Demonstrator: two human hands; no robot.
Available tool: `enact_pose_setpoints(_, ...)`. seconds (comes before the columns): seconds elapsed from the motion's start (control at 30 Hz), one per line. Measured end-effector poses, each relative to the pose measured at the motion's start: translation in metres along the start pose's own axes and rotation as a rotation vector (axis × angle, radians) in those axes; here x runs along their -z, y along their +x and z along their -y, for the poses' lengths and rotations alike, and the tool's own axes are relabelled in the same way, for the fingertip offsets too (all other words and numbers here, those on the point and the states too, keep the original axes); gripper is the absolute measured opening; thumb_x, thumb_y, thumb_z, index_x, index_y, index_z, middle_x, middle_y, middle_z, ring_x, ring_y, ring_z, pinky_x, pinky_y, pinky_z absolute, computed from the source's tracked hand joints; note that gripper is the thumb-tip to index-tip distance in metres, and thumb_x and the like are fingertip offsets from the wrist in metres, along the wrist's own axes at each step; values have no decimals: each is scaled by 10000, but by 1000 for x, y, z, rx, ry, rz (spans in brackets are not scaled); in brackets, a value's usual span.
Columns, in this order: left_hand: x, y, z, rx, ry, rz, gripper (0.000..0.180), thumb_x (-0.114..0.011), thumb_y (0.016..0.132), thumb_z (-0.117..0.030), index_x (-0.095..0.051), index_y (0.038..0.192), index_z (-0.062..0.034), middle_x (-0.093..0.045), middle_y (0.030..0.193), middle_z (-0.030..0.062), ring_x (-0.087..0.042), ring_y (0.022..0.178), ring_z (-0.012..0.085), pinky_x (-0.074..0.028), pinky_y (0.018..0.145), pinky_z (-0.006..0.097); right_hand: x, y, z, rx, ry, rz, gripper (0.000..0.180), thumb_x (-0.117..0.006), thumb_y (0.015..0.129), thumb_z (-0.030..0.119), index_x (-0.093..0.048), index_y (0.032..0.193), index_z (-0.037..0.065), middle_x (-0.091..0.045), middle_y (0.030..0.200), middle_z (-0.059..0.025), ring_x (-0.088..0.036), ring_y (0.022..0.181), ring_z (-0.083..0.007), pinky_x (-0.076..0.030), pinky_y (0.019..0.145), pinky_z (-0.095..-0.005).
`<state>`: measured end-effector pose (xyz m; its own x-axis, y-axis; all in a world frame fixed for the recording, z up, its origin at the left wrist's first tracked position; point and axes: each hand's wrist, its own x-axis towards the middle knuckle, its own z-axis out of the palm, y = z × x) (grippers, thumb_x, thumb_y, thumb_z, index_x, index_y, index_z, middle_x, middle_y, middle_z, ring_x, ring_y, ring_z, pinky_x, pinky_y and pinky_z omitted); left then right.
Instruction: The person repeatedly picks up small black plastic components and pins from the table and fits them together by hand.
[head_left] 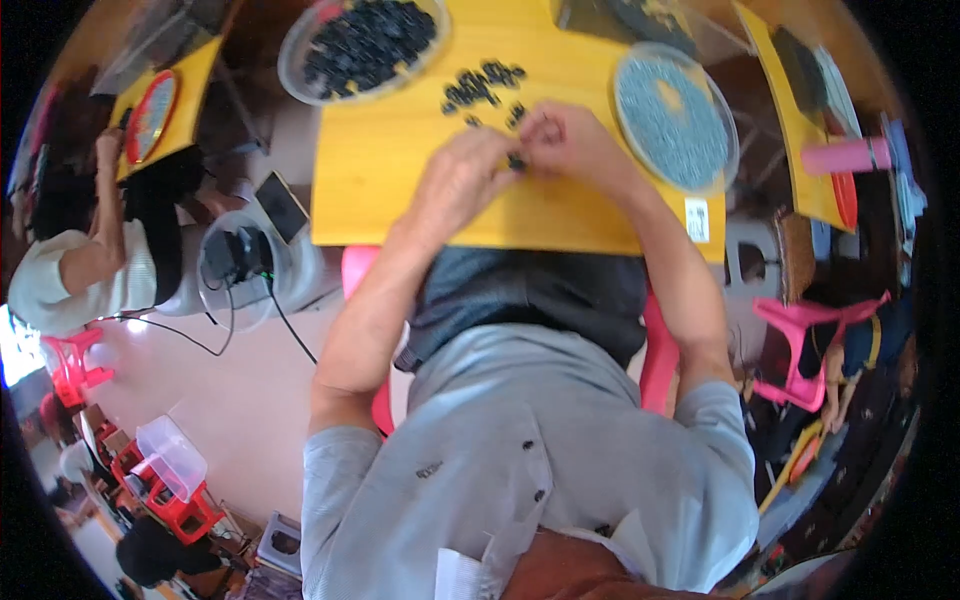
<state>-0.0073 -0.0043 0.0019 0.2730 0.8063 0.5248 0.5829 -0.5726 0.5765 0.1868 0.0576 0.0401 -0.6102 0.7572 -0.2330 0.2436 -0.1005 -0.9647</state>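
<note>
Over the yellow table (400,160), my two hands meet with their fingertips close together. My left hand (460,182) is closed, pinching a small black part (516,161) between thumb and fingers. Right beside that part, my right hand (578,150) is closed too, its fingers curled in; whatever they grip is too small to make out. Just beyond the hands lies a loose pile of small black parts (478,88), with a few strays nearer to my fingers.
A clear round tub (292,78) of black parts stands at the table's far left. On the right, another round tub (733,150) holds many tiny grey-blue pieces. A dark box (600,20) sits at the far edge. Another person (90,265) works at the left.
</note>
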Motion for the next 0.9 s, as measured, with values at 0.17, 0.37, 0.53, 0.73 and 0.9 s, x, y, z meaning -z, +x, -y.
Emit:
enact_pose_setpoints(0.17, 5, -2, -8, 47, -48, 47, 302, -772, 698, -71, -664, 977, -35, -618, 838, 141, -623, 819, 322, -516, 736, 398, -7, -3, -10, -33, 8, -38, 158, -659, 850, 27, -574, 982, 50, -624, 748, -5, -606, 635, -82, -471, 562, -222)
enact_pose_setpoints(0.37, 12, -4, -12, 76, -82, 17, 260, -772, 716, -66, -674, 952, -19, -630, 811, 141, -639, 778, 311, -523, 696, 386, -11, -2, -9, -16, 29, -26, 152, -667, 845, 5, -548, 939, 15, -629, 757, -48, -607, 624, -95, -478, 542, -228)
enact_pose_setpoints(0.53, 13, -5, -12, 79, -87, -6, 243, -774, 714, -61, -676, 932, -17, -640, 813, 142, -646, 777, 310, -530, 693, 380, -11, -2, -4, -36, 22, -19, 156, -694, 851, 25, -551, 913, 18, -629, 754, -48, -604, 618, -94, -479, 536, -232)
enact_pose_setpoints(0.73, 10, -2, -10, 111, -147, -13, 219, -780, 712, -59, -679, 901, -12, -642, 786, 133, -652, 740, 294, -531, 676, 377, -11, -6, 3, -35, 24, -22, 131, -678, 867, 35, -568, 934, 16, -639, 762, -48, -618, 654, -100, -493, 578, -232)
enact_pose_setpoints(0.9, 14, 2, -12, 128, -136, -32, 210, -764, 720, -58, -682, 913, -38, -640, 804, 124, -645, 768, 298, -525, 685, 382, -1, -4, 3, -13, 146, 42, 127, -648, 886, 71, -610, 1000, 28, -664, 798, -45, -631, 700, -112, -506, 650, -244)
